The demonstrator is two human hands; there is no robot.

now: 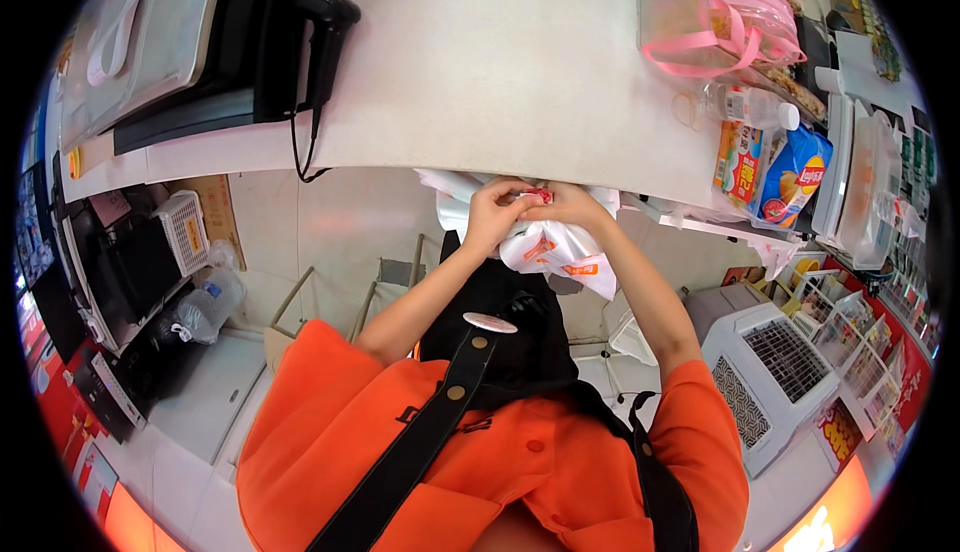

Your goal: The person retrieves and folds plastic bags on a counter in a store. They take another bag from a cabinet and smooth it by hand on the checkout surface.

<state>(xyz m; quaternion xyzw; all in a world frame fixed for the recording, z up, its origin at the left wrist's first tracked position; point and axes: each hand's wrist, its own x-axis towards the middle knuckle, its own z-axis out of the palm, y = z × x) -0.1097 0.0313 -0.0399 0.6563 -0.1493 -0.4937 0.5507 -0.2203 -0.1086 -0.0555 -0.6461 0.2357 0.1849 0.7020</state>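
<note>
My left hand and my right hand meet at the front edge of the white counter, fingers bent inward and closed. A small shiny red-and-white packet shows between the fingertips of both hands; its exact kind is too small to tell. Around and beneath them hangs a white plastic bag with orange print, crumpled, close to my lap. Part of that white plastic also shows behind my left hand. Whether the right palm grips the bag as well is hidden.
A black handheld scanner with a dangling cord stands at the counter's left. Along the right lie a clear plastic bottle, a blue snack bag and a pink-strapped bag. A grey-white pet carrier sits lower right.
</note>
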